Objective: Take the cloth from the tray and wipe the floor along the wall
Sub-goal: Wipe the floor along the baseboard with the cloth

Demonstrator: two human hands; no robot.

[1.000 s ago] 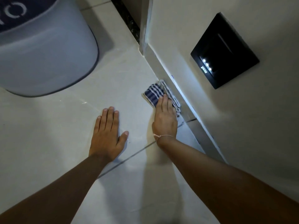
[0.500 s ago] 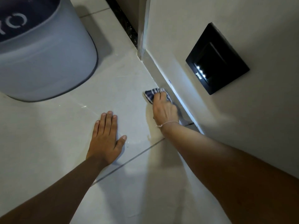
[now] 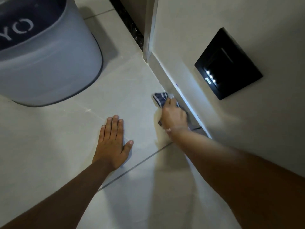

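Observation:
A dark blue cloth with white stripes lies on the pale floor tiles right at the foot of the wall. My right hand presses down on it and covers most of it; only its far end sticks out past my fingers. My left hand rests flat on the tile to the left, palm down, fingers together, holding nothing. The skirting runs diagonally along the wall beside the cloth. No tray is in view.
A large grey round bin with a dark lid and white letters stands on the floor at the upper left. A black switch plate with small lights is set in the wall. A door frame edge and dark threshold strip lie beyond.
My right hand has slid the cloth forward along the base of the wall, and the cloth has bunched under the hand. My left hand has stayed flat on the tile.

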